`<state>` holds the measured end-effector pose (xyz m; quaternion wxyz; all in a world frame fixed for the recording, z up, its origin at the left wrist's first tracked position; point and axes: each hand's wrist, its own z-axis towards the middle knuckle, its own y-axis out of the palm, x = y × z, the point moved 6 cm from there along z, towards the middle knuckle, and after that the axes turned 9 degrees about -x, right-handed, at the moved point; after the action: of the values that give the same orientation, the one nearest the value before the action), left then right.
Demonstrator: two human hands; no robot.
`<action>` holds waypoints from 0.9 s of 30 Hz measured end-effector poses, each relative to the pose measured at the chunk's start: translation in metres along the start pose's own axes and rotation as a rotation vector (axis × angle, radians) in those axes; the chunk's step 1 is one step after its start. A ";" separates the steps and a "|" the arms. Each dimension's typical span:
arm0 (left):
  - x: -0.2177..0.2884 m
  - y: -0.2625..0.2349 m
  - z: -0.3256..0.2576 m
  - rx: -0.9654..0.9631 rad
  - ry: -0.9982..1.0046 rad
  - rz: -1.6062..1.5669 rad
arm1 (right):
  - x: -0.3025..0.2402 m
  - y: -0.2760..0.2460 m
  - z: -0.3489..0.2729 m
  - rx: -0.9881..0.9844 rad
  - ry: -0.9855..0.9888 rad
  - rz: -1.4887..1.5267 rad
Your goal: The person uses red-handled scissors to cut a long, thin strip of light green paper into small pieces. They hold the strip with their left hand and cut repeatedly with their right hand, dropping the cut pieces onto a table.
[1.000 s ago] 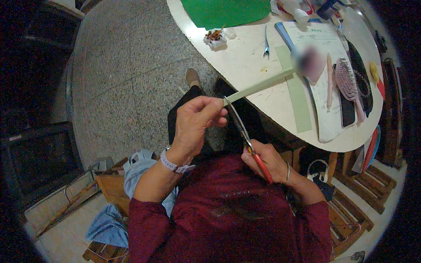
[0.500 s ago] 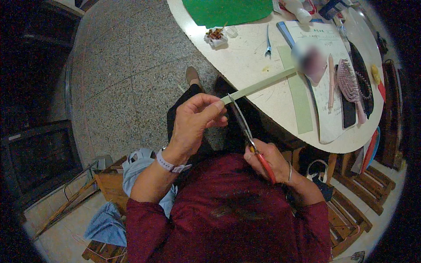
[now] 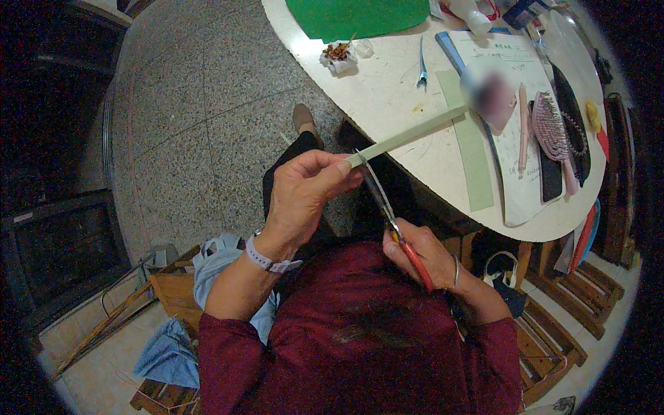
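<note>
Since the earlier frame, almost nothing has shifted: both hands stay in the same pose, and only the far end of the strip seems a little lower over the table.

Largest in the scene is the white table (image 3: 387, 83), on the far right, with a dark green sheet (image 3: 360, 15) at its far edge and a second pale green strip (image 3: 469, 145) lying flat near an open notebook (image 3: 512, 104) and a hairbrush (image 3: 550, 131).

The left hand (image 3: 301, 197) is closed in a pinch on the near end of a long pale green paper strip (image 3: 408, 137), which it holds in the air, slanting up to the far right over the table edge. The right hand (image 3: 422, 252) is clamped around the red handles of the scissors (image 3: 387, 211). Their blades point up toward the pinched end and meet the strip just beside the left thumb; I cannot tell if they are apart or together.

I judge the step to be cutting the strip near its held end. The next move calls for a steady strip and for keeping the left fingertips (image 3: 342, 168) away from the blades.
</note>
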<state>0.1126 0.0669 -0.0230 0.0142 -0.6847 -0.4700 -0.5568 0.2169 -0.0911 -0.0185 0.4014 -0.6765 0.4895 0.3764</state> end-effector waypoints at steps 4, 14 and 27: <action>0.002 0.001 -0.002 0.010 -0.008 0.020 | -0.001 0.000 0.002 -0.016 0.016 -0.011; 0.004 0.001 -0.003 0.015 -0.012 0.043 | -0.002 0.000 0.004 -0.016 0.050 -0.023; 0.005 0.002 -0.004 0.041 0.010 0.064 | -0.004 0.000 0.004 0.002 0.061 -0.011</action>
<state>0.1104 0.0669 -0.0168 0.0485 -0.6963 -0.4591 -0.5495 0.2150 -0.0859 -0.0163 0.3892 -0.6898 0.4981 0.3530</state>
